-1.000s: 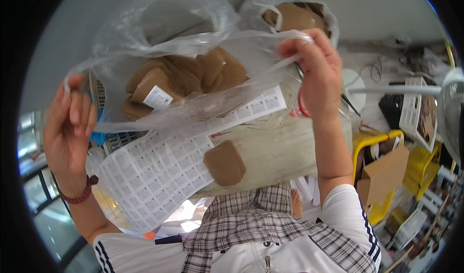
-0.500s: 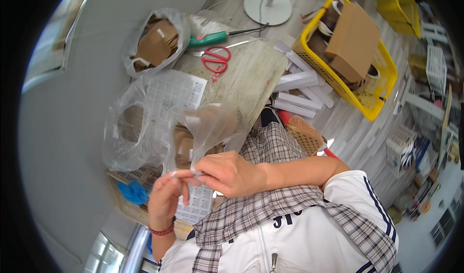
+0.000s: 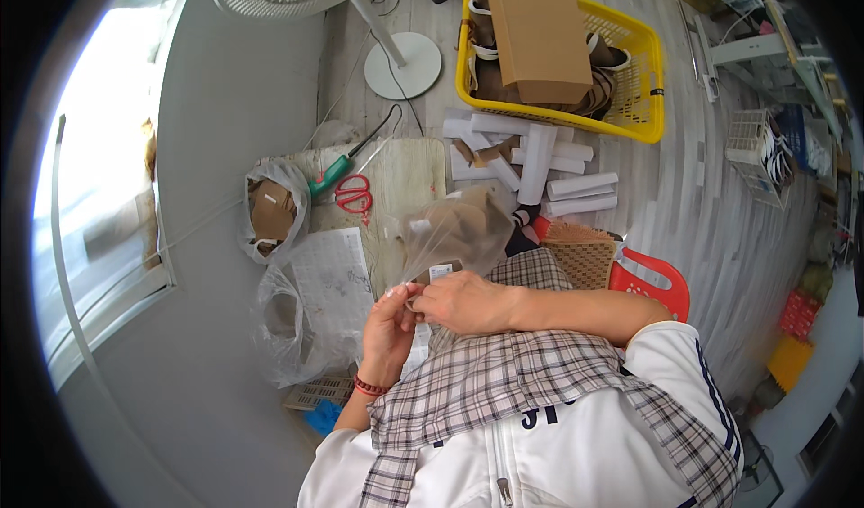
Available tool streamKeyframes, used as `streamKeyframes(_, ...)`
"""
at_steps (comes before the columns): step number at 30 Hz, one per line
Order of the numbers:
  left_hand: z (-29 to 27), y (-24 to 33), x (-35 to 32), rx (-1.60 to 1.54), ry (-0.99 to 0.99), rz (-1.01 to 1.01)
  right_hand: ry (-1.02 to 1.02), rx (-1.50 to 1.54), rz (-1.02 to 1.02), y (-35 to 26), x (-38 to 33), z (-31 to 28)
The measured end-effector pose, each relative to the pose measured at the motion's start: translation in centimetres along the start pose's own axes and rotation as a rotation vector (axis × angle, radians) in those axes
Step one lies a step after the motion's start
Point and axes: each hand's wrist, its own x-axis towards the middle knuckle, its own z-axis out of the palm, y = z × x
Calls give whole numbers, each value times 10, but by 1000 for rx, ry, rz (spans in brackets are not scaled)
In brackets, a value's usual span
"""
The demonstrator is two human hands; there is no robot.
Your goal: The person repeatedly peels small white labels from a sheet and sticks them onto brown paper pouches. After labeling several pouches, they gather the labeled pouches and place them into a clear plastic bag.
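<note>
A clear plastic bag (image 3: 481,242) with brown flat pieces inside lies on the near part of the worktable (image 3: 409,170). Its gathered, twisted neck runs into my hands. My right hand (image 3: 463,303) is closed, thumb and fingers pinching the plastic. Against its fingertips, my left hand (image 3: 389,323) pinches the same neck from the left. Exactly how the plastic is looped between the fingers is hidden. A printed paper sheet (image 3: 333,269) lies left of the bag. Beyond it are red-handled scissors (image 3: 354,195) and a green-handled tool (image 3: 331,174) with a dark cord.
Another plastic bag of brown pieces (image 3: 273,215) stands by the wall, with a crumpled clear bag (image 3: 286,332) nearer me. White strips (image 3: 537,164) lie on the floor below a yellow basket (image 3: 652,112) holding a cardboard box (image 3: 544,44). A fan (image 3: 402,65) stands behind; a red chair (image 3: 661,278) is at right.
The view has shifted, so the table sits farther left. The bag's neck, earlier spread into two strands, is now drawn together, and both hands have come closer at it.
</note>
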Motion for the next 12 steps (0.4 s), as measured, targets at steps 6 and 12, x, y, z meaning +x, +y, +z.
streamKeyframes(6, 27, 6, 9, -24, -119, 27, 522, -234, 578, 102, -161, -25)
streamKeyframes(12, 88, 14, 31, 146, -14, 26, 998, -458, 1457, 196, -464, -43)
